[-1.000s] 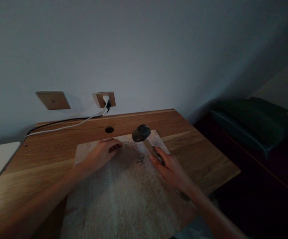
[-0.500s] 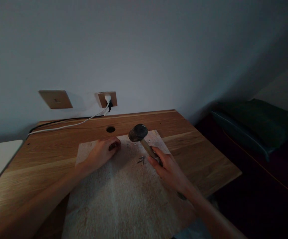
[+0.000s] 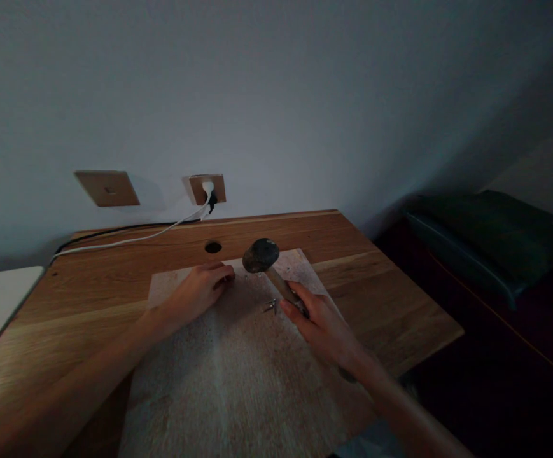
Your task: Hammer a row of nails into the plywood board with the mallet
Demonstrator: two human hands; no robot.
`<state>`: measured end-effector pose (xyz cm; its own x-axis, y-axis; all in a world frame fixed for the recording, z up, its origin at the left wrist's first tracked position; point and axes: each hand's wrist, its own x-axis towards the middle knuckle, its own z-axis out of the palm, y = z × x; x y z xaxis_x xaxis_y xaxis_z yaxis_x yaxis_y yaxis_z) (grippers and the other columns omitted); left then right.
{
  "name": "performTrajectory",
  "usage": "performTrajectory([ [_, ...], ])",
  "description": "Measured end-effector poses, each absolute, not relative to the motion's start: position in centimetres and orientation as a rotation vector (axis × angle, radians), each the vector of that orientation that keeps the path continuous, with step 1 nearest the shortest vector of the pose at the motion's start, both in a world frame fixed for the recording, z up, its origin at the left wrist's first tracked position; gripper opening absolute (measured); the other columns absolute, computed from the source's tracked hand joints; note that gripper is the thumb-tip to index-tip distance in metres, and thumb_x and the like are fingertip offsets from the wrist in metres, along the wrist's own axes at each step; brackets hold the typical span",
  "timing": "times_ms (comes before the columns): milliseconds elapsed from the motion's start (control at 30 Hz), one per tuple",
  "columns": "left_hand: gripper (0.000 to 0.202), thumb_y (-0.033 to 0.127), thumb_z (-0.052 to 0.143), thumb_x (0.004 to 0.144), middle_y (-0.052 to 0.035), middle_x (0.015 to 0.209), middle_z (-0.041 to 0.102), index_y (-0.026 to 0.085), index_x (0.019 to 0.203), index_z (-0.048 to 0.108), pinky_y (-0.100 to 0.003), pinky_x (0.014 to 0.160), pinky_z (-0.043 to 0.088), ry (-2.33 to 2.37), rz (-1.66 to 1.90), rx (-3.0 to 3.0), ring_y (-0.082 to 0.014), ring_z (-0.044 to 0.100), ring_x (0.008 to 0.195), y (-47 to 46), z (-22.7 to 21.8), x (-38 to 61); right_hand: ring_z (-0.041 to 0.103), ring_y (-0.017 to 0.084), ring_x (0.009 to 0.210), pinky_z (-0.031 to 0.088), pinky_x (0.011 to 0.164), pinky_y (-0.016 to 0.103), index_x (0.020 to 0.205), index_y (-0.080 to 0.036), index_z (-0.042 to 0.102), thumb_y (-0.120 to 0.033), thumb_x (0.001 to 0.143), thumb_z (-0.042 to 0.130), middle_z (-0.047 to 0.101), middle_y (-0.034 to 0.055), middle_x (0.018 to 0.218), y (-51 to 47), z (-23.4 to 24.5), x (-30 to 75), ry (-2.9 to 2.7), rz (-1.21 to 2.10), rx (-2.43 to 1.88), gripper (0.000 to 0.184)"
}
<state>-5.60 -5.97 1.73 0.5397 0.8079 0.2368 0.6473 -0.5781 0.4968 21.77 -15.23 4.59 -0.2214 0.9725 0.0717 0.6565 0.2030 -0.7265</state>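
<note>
My right hand (image 3: 321, 327) grips the wooden handle of a hammer (image 3: 261, 256), whose dark head hangs just above the far end of a pale board (image 3: 238, 375) lying on the wooden desk (image 3: 90, 299). My left hand (image 3: 195, 294) rests on the board's far left part, fingers curled together near the hammer head; what they pinch is too small to make out. A few loose nails (image 3: 270, 306) lie on the board between my hands.
A round cable hole (image 3: 212, 247) sits in the desk behind the board. A white cable (image 3: 128, 240) runs to a wall socket (image 3: 207, 189), beside a wooden wall plate (image 3: 107, 188). A dark padded object (image 3: 490, 242) lies right of the desk.
The hammer head has shifted slightly left, closer to my left fingertips. My left hand has stayed in place on the board.
</note>
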Motion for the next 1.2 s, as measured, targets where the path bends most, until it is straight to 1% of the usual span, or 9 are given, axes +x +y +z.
performTrajectory([
  [167,0.018,0.012,0.060,0.089,-0.0057,0.100,0.077,0.022,0.094,0.074,-0.035,0.086,0.057,1.190,0.769,2.322,-0.0224,0.073,0.092,-5.7,0.7,-5.5,0.067,0.020,0.074,0.042,0.063,0.029,0.116,-0.022,0.067,-0.038,0.105,0.053,0.071,0.0011,0.080,-15.3,5.4,21.3,-1.963,0.817,-1.552,0.024],
  [267,0.017,0.017,0.064,0.087,-0.0052,0.096,0.079,0.021,0.100,0.075,-0.034,0.082,0.059,1.231,0.772,2.227,-0.0228,0.075,0.087,-5.7,0.7,-5.7,0.069,0.022,0.076,0.044,0.066,0.030,0.116,-0.020,0.069,-0.037,0.105,0.054,0.072,0.0023,0.080,-15.1,5.5,21.1,-1.995,0.845,-1.592,0.025],
  [467,0.034,0.017,0.063,0.082,-0.0049,0.095,0.080,0.021,0.116,0.069,-0.033,0.076,0.059,1.268,0.746,2.113,-0.0220,0.076,0.081,-5.8,1.2,-5.6,0.073,0.030,0.097,0.051,0.079,0.037,0.129,-0.020,0.067,-0.039,0.105,0.053,0.078,0.0110,0.102,-14.8,4.6,20.4,-2.022,0.850,-1.614,0.033],
  [600,0.046,0.020,0.067,0.082,-0.0056,0.094,0.081,0.021,0.128,0.064,-0.035,0.078,0.060,1.286,0.760,2.092,-0.0240,0.077,0.081,-5.7,1.2,-5.5,0.072,0.027,0.089,0.050,0.075,0.036,0.130,-0.019,0.067,-0.038,0.106,0.053,0.078,0.0093,0.095,-14.7,5.0,20.0,-2.065,0.883,-1.595,0.033],
  [833,0.054,0.012,0.064,0.080,-0.0042,0.094,0.081,0.020,0.133,0.061,-0.033,0.077,0.059,1.317,0.749,2.090,-0.0233,0.077,0.083,-5.7,1.2,-5.4,0.072,0.028,0.092,0.050,0.075,0.036,0.133,-0.020,0.065,-0.038,0.107,0.049,0.077,0.0096,0.094,-14.7,5.7,19.6,-2.156,0.861,-1.625,0.036],
  [967,0.051,0.015,0.064,0.081,-0.0051,0.098,0.079,0.020,0.131,0.059,-0.035,0.081,0.059,1.254,0.727,2.098,-0.0237,0.076,0.088,-5.5,1.1,-5.9,0.072,0.027,0.091,0.050,0.076,0.034,0.126,-0.022,0.067,-0.037,0.107,0.051,0.076,0.0072,0.093,-14.8,5.6,20.2,-2.151,0.879,-1.565,0.029],
  [1033,0.042,0.020,0.066,0.082,-0.0077,0.102,0.077,0.019,0.124,0.060,-0.038,0.084,0.059,1.277,0.745,2.156,-0.0249,0.075,0.091,-5.9,1.2,-6.0,0.072,0.026,0.088,0.050,0.074,0.034,0.123,-0.022,0.068,-0.038,0.106,0.052,0.076,0.0062,0.090,-15.0,5.6,20.9,-2.106,0.866,-1.556,0.028],
  [1133,0.026,0.023,0.067,0.084,-0.0117,0.109,0.073,0.018,0.110,0.062,-0.043,0.090,0.057,1.283,0.739,2.401,-0.0280,0.071,0.101,-7.5,2.0,-5.1,0.070,0.024,0.076,0.048,0.066,0.032,0.119,-0.021,0.068,-0.042,0.105,0.054,0.072,0.0036,0.080,-15.4,5.1,22.3,-1.994,0.825,-1.585,0.029],
  [1200,0.022,0.022,0.068,0.087,-0.0119,0.109,0.072,0.018,0.108,0.064,-0.046,0.095,0.056,1.144,0.605,2.644,-0.0302,0.069,0.105,-9.2,2.6,-3.5,0.067,0.022,0.067,0.047,0.060,0.031,0.119,-0.020,0.068,-0.044,0.105,0.053,0.068,0.0010,0.070,-15.6,4.8,23.3,-1.913,0.829,-1.607,0.031],
])
